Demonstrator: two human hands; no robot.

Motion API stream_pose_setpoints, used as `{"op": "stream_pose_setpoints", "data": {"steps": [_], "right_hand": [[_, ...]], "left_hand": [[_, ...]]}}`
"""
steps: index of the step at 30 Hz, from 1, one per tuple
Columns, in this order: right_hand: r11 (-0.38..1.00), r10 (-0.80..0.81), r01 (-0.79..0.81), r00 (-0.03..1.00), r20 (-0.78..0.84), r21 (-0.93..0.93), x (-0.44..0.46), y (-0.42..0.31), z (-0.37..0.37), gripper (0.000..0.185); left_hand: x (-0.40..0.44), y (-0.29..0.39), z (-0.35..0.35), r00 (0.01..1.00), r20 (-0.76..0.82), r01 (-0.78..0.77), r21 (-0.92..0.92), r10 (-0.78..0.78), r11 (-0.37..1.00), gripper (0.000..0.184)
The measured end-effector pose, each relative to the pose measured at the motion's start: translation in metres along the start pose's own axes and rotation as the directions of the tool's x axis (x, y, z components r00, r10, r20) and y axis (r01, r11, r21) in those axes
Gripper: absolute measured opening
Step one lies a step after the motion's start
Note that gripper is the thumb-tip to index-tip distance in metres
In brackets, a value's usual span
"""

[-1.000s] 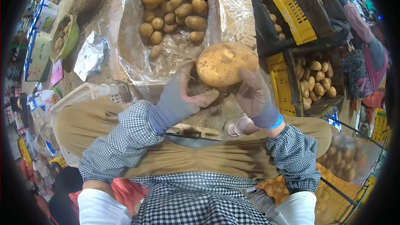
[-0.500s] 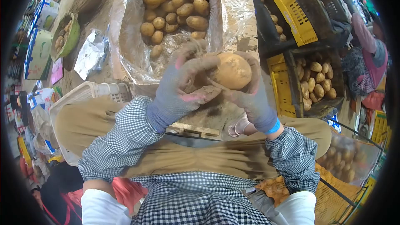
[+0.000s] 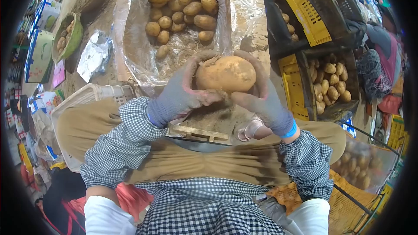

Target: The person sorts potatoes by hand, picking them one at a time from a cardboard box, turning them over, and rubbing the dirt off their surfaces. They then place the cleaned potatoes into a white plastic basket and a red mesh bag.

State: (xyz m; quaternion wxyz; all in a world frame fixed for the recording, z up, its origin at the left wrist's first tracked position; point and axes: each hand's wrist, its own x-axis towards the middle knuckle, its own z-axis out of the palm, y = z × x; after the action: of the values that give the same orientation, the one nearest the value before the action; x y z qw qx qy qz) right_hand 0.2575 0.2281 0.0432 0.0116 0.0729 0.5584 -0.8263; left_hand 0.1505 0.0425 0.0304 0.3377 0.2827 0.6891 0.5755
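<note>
Between both hands I hold one large potato [image 3: 226,75], smooth and yellowish with a rough dirty patch at its left end. My left hand [image 3: 180,91], in a dusty grey-purple glove with pink edging, is closed around the potato's left end. Gripping the right end is my right hand [image 3: 265,98], gloved alike, with a blue band at the wrist. Just beyond the hands stands an open box lined with clear plastic [image 3: 135,39]. Several potatoes [image 3: 183,11] lie in its far part, and loose soil covers its near floor.
Yellow-and-black crates [image 3: 300,87] with potatoes stand to the right. A white plastic basket [image 3: 91,98] sits by my left knee. Further left are crumpled white plastic [image 3: 93,56] and a green bowl [image 3: 72,39] of potatoes. A co-worker in pink [image 3: 392,61] is at the far right.
The potato has shifted left and turned, so its longer side now shows. My left hand has moved from its near side to wrap its left end. The co-worker's posture has changed.
</note>
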Motion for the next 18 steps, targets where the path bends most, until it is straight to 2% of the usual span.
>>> {"op": "stream_pose_setpoints", "data": {"steps": [2, 4, 6, 9, 11, 12, 13, 15, 16, 18], "right_hand": [[0.985, 0.080, -0.070, 0.995, 0.062, -0.156, 0.002, -0.008, -0.004, 0.076], [0.986, 0.075, -0.064, 0.995, 0.067, -0.154, 0.001, -0.009, -0.006, 0.071], [0.986, 0.074, -0.063, 0.995, 0.070, -0.155, -0.001, -0.009, -0.007, 0.067], [0.965, 0.047, -0.036, 0.998, 0.039, -0.258, 0.000, -0.007, -0.006, 0.071], [0.972, -0.008, 0.009, 1.000, 0.006, -0.233, -0.001, 0.000, -0.007, 0.057], [0.973, -0.010, 0.010, 1.000, 0.002, -0.231, 0.001, 0.001, -0.009, 0.057], [0.815, -0.069, 0.043, 0.997, -0.023, -0.577, 0.006, 0.001, -0.013, 0.047], [0.540, -0.130, 0.048, 0.991, -0.027, -0.840, 0.008, 0.005, -0.018, 0.038], [0.823, -0.042, -0.062, 0.985, -0.169, -0.564, 0.008, 0.010, -0.019, 0.034], [0.970, 0.089, -0.143, 0.962, -0.259, -0.198, 0.007, 0.016, -0.018, 0.030]], "left_hand": [[-0.001, -0.002, -0.001, 1.000, -0.006, -0.006, -0.026, 0.006, 1.000, 0.090], [-0.002, -0.005, 0.000, 1.000, -0.003, -0.009, -0.054, 0.009, 0.999, 0.089], [-0.003, -0.009, 0.003, 0.992, -0.040, -0.119, 0.052, 0.121, 0.991, 0.084], [-0.005, -0.003, 0.006, 0.998, -0.049, -0.041, -0.040, 0.039, 0.998, 0.085], [-0.003, -0.004, 0.005, 0.998, -0.043, -0.049, 0.004, 0.050, 0.999, 0.086], [-0.003, -0.006, 0.005, 0.997, -0.042, -0.058, 0.046, 0.060, 0.997, 0.087], [-0.003, -0.010, 0.005, 0.998, -0.038, -0.058, 0.047, 0.060, 0.997, 0.087], [-0.003, -0.020, 0.008, 0.935, 0.137, -0.352, 0.241, 0.327, 0.904, 0.089], [-0.003, -0.023, 0.011, 0.934, 0.147, -0.353, 0.242, 0.326, 0.904, 0.089], [-0.006, -0.026, 0.023, 0.988, 0.019, -0.150, -0.150, 0.155, 0.977, 0.088]]}}
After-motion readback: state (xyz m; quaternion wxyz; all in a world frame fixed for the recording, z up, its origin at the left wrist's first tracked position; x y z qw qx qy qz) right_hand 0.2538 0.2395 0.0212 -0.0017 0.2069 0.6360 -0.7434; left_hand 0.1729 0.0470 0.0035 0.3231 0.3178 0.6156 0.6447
